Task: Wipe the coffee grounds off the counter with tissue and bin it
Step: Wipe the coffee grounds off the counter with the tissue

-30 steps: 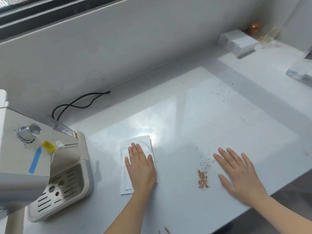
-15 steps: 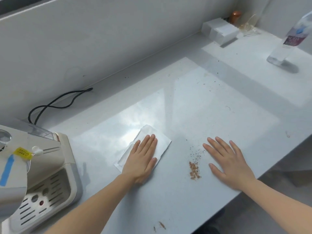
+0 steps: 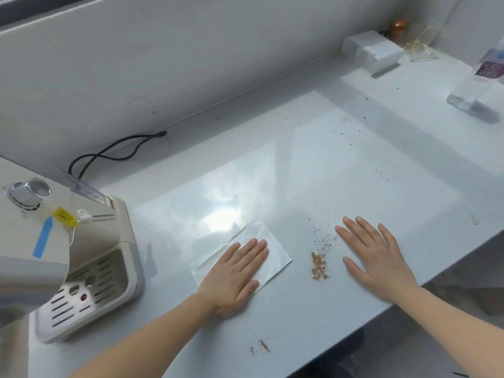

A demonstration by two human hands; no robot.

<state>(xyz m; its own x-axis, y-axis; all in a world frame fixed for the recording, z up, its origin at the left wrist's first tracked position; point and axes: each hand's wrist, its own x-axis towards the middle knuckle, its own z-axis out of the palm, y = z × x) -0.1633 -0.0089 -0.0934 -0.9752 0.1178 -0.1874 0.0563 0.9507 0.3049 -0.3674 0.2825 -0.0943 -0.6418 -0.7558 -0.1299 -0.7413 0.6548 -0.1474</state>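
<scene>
Left hand (image 3: 234, 276) flat, fingers spread, palm pressing the white tissue (image 3: 268, 249) onto the counter (image 3: 313, 165), right hand (image 3: 377, 257) flat and splayed on bare counter gripping nothing, coffee grounds (image 3: 319, 266) between the two hands, beside the tissue's right edge

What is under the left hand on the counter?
A flat white tissue lies under the left hand, pressed on the counter. The hand hides the tissue's middle; the coffee grounds lie uncovered beside it.

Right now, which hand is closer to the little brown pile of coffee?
The right hand, though only by a little. It lies flat just right of the coffee pile, fingertips beside the scattered specks. The left hand rests flat on the tissue, left of the pile.
</scene>
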